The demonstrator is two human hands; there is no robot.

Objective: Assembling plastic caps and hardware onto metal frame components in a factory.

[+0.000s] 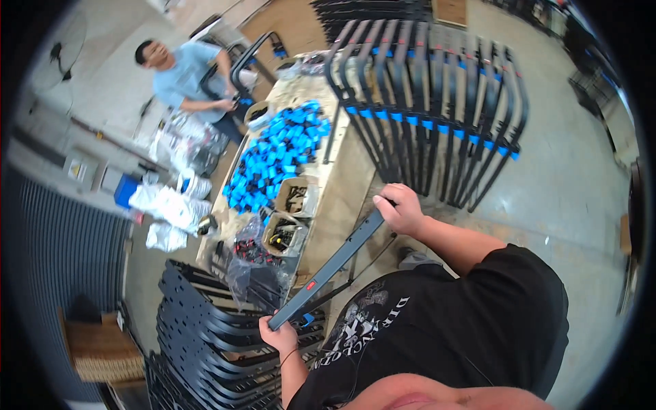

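Slantwise in front of my body is a dark grey metal tube frame [336, 264] with a small red label near its lower end. My left hand [279, 335] is closed round the lower left end. The upper right end is gripped by my right hand [401, 210]. A thinner black bar and a blue piece [308, 318] show beneath the tube; how they join it is partly hidden. Close to my left hand stand nested black metal frames [225, 328]. Beyond my right hand, several bent black tube frames [424, 109] with blue pieces stand in a row.
A workbench [333, 184] carries a heap of blue plastic pieces [273, 157], cartons of small dark parts [296, 198] and a plastic bag of red and black parts [256, 256]. Across it, a person in light blue [184, 78] holds a black tube frame. White bags [167, 208] lie beyond the bench.
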